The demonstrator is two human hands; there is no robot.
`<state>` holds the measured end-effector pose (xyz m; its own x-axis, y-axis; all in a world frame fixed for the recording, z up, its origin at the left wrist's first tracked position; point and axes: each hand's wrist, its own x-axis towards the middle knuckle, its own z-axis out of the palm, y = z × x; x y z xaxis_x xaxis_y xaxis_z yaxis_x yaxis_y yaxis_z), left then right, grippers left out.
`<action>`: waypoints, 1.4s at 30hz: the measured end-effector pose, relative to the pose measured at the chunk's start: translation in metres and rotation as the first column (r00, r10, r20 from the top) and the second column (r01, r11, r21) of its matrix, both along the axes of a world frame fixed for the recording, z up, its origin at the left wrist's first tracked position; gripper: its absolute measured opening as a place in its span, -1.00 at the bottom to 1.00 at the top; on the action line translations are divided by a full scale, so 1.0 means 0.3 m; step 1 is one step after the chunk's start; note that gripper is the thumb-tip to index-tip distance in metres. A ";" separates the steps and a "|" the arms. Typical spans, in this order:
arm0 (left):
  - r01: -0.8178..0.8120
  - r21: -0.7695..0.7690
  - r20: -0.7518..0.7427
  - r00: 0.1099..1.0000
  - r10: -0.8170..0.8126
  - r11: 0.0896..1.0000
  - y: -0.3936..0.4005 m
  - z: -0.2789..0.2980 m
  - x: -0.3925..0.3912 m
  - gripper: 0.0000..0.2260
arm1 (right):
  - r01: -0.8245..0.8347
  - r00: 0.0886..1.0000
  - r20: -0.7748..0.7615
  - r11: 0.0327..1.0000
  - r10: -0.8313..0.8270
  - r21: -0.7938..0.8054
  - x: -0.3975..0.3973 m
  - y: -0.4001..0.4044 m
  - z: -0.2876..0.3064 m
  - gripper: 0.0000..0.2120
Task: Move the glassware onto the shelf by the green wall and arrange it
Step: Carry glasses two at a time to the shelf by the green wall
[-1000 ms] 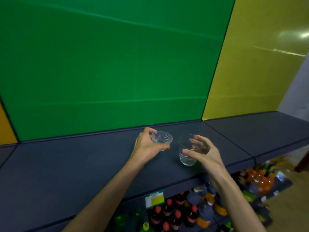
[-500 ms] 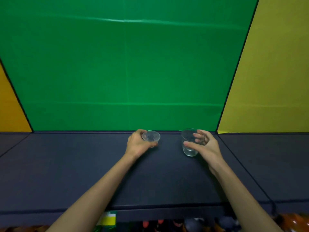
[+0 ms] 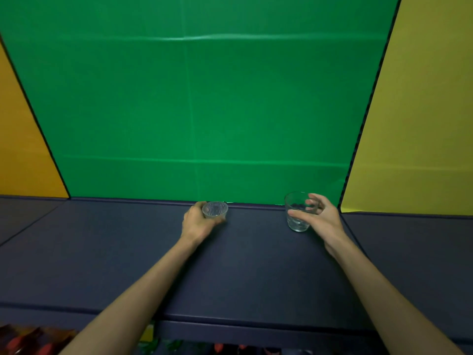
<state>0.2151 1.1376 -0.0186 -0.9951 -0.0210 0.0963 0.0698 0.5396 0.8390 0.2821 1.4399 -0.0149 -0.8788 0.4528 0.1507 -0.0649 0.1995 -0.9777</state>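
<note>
A small ribbed clear glass (image 3: 215, 209) sits at the back of the dark blue shelf (image 3: 245, 265), close to the green wall (image 3: 199, 98). My left hand (image 3: 198, 222) is wrapped around its left side. A taller smooth clear tumbler (image 3: 298, 211) stands upright further right on the shelf. My right hand (image 3: 320, 217) grips it from the right, with fingers curled around its rim and side. The two glasses stand well apart.
Yellow wall panels flank the green one, at the left (image 3: 23, 139) and at the right (image 3: 419, 119). The shelf's front edge (image 3: 256, 326) runs across the bottom. Below it show bottles with red caps (image 3: 28, 340).
Both hands have pushed the glasses further back toward the green wall and wider apart. The view has moved in closer to the shelf.
</note>
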 end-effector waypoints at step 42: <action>-0.234 -0.793 -0.286 0.958 -0.005 0.562 -0.818 0.252 0.302 -0.43 | -0.190 0.874 0.015 0.312 0.486 0.931 -0.079 -1.049 0.218 -0.58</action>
<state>0.3057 0.8923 0.0570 -0.9329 0.0728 0.3527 0.0789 0.9969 0.0028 0.2585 1.1251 0.0506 -0.7864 -0.4090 0.4629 -0.5322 0.8290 -0.1717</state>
